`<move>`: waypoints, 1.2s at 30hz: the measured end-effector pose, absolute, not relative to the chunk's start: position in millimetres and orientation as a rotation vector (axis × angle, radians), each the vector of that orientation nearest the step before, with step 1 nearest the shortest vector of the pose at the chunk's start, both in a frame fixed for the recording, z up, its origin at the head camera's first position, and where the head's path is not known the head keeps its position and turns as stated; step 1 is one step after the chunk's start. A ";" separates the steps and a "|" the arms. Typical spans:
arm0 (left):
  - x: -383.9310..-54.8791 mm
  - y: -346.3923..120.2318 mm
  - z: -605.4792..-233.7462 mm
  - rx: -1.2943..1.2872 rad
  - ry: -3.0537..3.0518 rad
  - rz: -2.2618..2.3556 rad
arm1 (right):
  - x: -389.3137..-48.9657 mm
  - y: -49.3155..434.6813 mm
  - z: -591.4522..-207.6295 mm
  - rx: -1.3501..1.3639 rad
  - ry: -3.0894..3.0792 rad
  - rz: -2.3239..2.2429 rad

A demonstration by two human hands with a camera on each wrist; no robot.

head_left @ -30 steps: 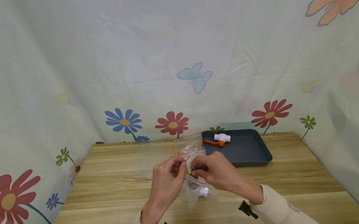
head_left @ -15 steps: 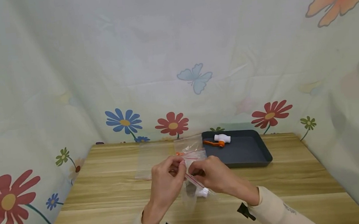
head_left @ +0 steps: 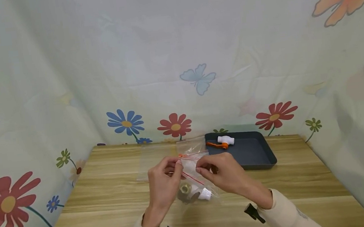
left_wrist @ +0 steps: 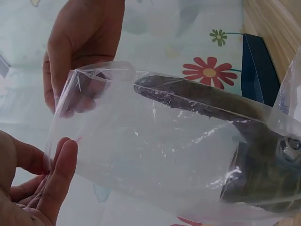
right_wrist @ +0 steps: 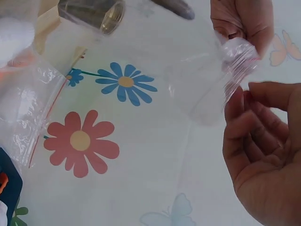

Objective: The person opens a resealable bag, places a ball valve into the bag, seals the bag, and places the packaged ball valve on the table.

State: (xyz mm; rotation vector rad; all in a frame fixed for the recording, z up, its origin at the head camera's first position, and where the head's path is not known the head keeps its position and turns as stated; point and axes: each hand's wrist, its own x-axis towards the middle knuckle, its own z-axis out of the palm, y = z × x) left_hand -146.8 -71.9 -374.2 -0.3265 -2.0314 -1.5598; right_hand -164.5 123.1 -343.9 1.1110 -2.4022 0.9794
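A clear zip bag (left_wrist: 155, 136) is stretched between both hands and hangs over the table. My left hand (head_left: 163, 181) pinches one side of its top edge between thumb and fingers. On the other side, my right hand (head_left: 222, 170) has thumb and index fingertips together at the bag's edge, the other fingers curled. A metal valve (left_wrist: 258, 176) with a dark lever handle (left_wrist: 188, 92) lies low inside the bag; its brass-coloured round end (head_left: 185, 189) shows below my left hand. Beside it in the head view is a white plastic fitting (head_left: 205, 194).
A dark tray (head_left: 250, 154) stands at the back right, with a white valve (head_left: 226, 140) and its orange handle (head_left: 216, 145) inside. Flat clear bags (head_left: 156, 156) lie at the back, one touching the tray's left side. A printed curtain (head_left: 150, 58) closes off the table behind.
My hands have moved slightly apart, the left one leftward and the right one rightward. The valve's brass-coloured end has come into sight below the left hand.
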 end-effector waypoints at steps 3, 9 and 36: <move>-147.7 -73.1 -373.8 -0.306 -1.987 -1.615 | -159.8 124.6 -346.5 1.037 -2.322 0.987; -149.0 -75.1 -372.5 -0.262 -1.925 -1.682 | -147.3 125.6 -356.0 0.895 -2.298 0.943; -146.4 -77.0 -372.2 -0.228 -1.960 -1.816 | -160.6 118.6 -359.8 0.879 -2.259 0.915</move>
